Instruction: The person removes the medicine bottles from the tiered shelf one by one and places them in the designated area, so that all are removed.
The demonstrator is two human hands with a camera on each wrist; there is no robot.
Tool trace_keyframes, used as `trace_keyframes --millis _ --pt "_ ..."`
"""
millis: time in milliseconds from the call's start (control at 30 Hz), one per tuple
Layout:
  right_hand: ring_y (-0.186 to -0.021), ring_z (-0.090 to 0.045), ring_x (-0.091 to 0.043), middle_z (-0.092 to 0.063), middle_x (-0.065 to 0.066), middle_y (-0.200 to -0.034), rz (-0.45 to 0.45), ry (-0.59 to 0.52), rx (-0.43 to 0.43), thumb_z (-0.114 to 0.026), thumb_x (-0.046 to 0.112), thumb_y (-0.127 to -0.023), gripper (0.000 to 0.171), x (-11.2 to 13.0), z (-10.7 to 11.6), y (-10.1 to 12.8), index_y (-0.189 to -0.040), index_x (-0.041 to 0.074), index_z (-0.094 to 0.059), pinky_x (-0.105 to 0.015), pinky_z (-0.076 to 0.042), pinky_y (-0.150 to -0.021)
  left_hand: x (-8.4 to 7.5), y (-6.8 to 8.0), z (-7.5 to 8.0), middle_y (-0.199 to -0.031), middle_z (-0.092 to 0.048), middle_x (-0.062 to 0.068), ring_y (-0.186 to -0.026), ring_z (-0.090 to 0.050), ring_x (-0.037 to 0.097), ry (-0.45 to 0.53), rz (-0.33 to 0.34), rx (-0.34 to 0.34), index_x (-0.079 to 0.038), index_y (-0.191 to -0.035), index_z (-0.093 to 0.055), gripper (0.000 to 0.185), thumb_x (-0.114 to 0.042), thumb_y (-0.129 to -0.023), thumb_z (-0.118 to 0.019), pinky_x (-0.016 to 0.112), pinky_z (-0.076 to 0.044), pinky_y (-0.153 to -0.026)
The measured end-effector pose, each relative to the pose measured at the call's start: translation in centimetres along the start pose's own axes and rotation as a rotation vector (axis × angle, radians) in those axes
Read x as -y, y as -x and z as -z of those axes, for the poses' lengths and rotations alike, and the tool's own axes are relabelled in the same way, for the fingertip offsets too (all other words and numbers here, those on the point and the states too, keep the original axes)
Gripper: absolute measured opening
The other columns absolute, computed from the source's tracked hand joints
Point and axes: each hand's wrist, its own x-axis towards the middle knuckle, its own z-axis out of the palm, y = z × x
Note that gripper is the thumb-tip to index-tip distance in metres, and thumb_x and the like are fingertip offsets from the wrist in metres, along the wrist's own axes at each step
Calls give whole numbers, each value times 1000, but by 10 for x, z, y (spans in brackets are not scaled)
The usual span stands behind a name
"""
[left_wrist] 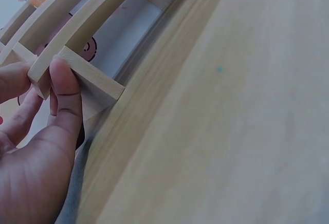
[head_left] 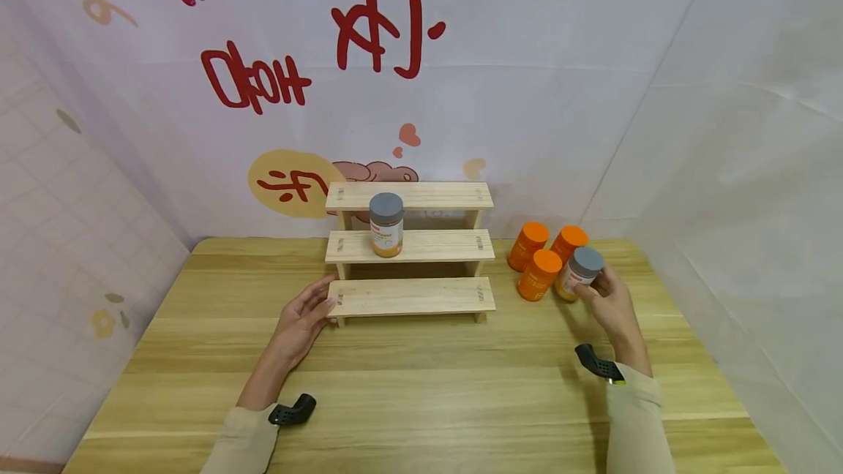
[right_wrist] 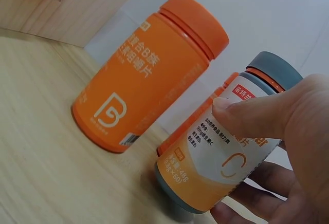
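My left hand [head_left: 304, 319] pinches the left end of the lowest step of a three-step wooden rack [head_left: 411, 297]; the left wrist view shows the thumb [left_wrist: 66, 82] on the board's end. At the right, my right hand [head_left: 612, 304] grips a grey-lidded supplement bottle [head_left: 579, 274] with a white and orange label. The thumb [right_wrist: 247, 112] lies across its label, and the other fingers go round behind. Close beside this bottle stand three orange bottles [head_left: 539, 276]. One orange bottle [right_wrist: 144, 75] with a large B on its front fills much of the right wrist view.
Another grey-lidded bottle [head_left: 386, 225] stands on the rack's middle step, left of centre. The rack and bottles are on a wood-grain table [head_left: 421, 401]. A white printed cloth [head_left: 527, 93] hangs behind the table and along both sides.
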Motion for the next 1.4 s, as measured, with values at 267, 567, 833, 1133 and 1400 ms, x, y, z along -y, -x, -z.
trace_keyframes --millis 267,567,833,1133,1400 --pt "-118 -48 6 -55 -2 -141 -12 -6 27 -66 28 -102 63 -9 0 0 -158 17 -39 -6 -44 -91 2 -1 2 -127 -54 1 -104 -60 7 -13 -19 8 -2 -158 -34 62 -11 -104 -61 20 -58 -77" --pt "-130 -49 -10 -50 -13 -149 -23 31 72 -63 31 -104 65 -10 2 -2 -160 18 -34 -28 -45 -107 4 1 4 -125 -53 0 -104 -59 7 -7 -13 21 -4 -160 -32 63 -13 -104 -61 21 -58 -78" --pt "-142 -41 -38 -43 -23 -154 -26 12 97 -63 33 -103 70 -5 4 1 -162 15 -30 -61 -38 -115 1 2 1 -125 -52 1 -105 -59 7 -20 4 7 -4 -159 -33 62 -12 -104 -60 21 -58 -79" --pt "-142 -43 -39 -49 -19 -152 -42 65 49 -67 43 -99 79 9 11 2 -164 20 -27 -16 -47 -90 0 2 0 -125 -53 0 -104 -59 7 -16 13 10 -6 -159 -34 61 -10 -104 -60 20 -57 -79" --pt "-150 -32 -43 -31 -22 -165 -14 21 -1 -68 43 -98 84 25 13 1 -165 24 -22 -62 -31 -121 0 1 0 -125 -53 1 -104 -59 7 -20 9 1 -6 -159 -34 61 -10 -104 -60 21 -58 -79"
